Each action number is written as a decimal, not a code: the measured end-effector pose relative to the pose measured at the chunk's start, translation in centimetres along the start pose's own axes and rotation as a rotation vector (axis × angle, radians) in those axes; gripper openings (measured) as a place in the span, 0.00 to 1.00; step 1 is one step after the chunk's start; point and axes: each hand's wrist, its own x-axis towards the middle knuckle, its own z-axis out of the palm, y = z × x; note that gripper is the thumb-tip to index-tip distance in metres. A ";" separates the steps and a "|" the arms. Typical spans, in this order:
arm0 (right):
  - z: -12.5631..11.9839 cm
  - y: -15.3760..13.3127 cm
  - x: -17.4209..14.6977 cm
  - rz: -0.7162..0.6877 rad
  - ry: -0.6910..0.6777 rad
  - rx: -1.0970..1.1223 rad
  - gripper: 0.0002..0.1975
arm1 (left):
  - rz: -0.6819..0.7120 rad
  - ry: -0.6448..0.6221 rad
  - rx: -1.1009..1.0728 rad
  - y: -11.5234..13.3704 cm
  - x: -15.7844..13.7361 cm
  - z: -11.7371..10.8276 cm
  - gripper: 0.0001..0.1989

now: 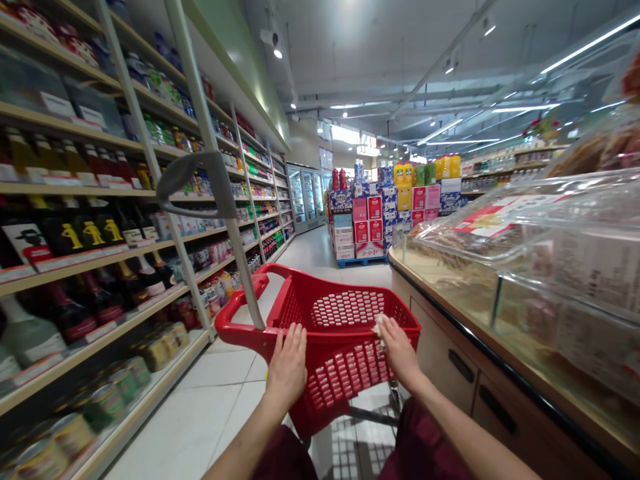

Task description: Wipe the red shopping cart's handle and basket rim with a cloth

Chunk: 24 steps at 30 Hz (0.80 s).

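In front of me stands a red plastic shopping cart, its perforated basket seen from the side. My left hand lies flat on the near side of the basket, close to the handle end, with its fingers stretched out. At the other end of the same rim, my right hand closes on a crumpled off-white cloth, which touches the rim. A grey pole with a loop handle rises from the cart's left end.
Shelves of bottles and cans run along the left. To the right is a display counter with clear plastic food packs close to me. Stacked drink cartons stand on a blue pallet ahead, with glass-door coolers beyond.
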 end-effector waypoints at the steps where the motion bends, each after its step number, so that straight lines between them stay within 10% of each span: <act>1: -0.4 1.0 -0.3 0.059 0.018 -0.024 0.26 | -0.005 -0.012 0.001 0.2 0.1 0.0 0.30; 8: -0.4 1.8 -1.5 -0.144 -0.044 0.066 0.24 | 0.009 -0.044 -0.025 2.0 0.3 0.2 0.30; 14: -1.9 7.8 -2.6 0.253 0.072 -0.053 0.25 | -0.019 -0.013 -0.002 2.3 0.2 0.9 0.30; 20: -1.3 5.3 -2.6 -0.019 -0.055 0.076 0.23 | -0.013 0.032 0.014 2.4 0.3 1.5 0.30; 24: -2.2 6.6 -1.7 0.157 -0.016 0.005 0.23 | -0.014 0.032 0.007 2.3 0.2 1.5 0.30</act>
